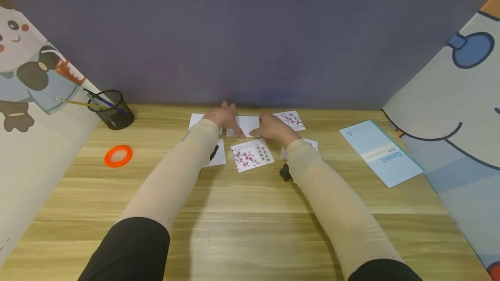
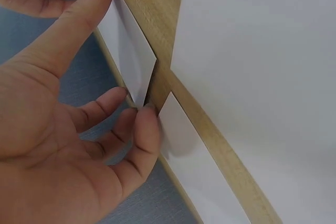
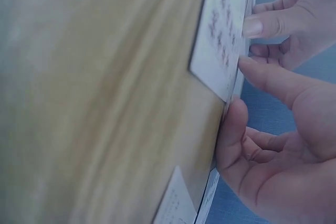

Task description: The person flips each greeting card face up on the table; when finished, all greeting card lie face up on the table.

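Observation:
A blank white card (image 1: pixel 248 123) lies at the back middle of the wooden table (image 1: pixel 250 229). My left hand (image 1: pixel 224 116) holds its left side. In the left wrist view the left hand (image 2: pixel 123 51) has its thumb on one corner and a curled finger on another corner of the white card (image 2: pixel 137 59), which is tipped slightly off the wood. My right hand (image 1: pixel 272 128) grips the card's right edge. The right wrist view shows the right hand (image 3: pixel 240 85) with thumb and forefinger at that edge, beside a printed card (image 3: pixel 219 30).
Around the hands lie a plum-blossom card (image 1: pixel 251 155), a second blossom card (image 1: pixel 290 119) and several white cards. A small black object (image 1: pixel 285 171) sits by my right forearm. An orange tape ring (image 1: pixel 118 156), a black mesh pen pot (image 1: pixel 113 109) and a blue booklet (image 1: pixel 379 153) lie further out.

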Tool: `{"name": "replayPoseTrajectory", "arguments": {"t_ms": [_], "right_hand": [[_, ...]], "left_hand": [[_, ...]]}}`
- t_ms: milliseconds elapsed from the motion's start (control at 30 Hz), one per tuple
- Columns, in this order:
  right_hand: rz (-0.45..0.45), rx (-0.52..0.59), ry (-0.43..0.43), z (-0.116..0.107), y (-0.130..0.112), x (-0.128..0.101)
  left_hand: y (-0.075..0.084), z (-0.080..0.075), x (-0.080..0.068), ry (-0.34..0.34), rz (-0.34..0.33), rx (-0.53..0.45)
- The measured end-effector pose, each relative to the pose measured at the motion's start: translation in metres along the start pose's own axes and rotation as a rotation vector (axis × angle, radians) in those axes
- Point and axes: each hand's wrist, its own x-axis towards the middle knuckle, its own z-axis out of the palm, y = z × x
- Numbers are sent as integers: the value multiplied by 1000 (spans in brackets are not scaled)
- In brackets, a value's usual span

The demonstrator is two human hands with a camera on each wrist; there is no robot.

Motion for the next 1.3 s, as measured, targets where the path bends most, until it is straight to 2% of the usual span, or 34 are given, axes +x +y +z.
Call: {"name": "replayPoseTrajectory", "arguments": {"t_ms": [267,600,800,900,1133,1300], "right_hand": [[-14,-28,-21,-2,2,4],[-4,58,7,1,4,4],[-17,76,20,1,4,3],[-22,93,15,1,5,3],[-17,103,28,2,7,3],[-37,127,42,4,7,4]], "left_hand": [[-2,-1,2,-16,-13,8],[-3,3,7,-28,-30,-41],[-4,4,7,-37,-4,-69],[-6,6,7,-19,10,-87],[-8,13,8,81,66,-120],[-8,13,3,91,59,-127]]}}
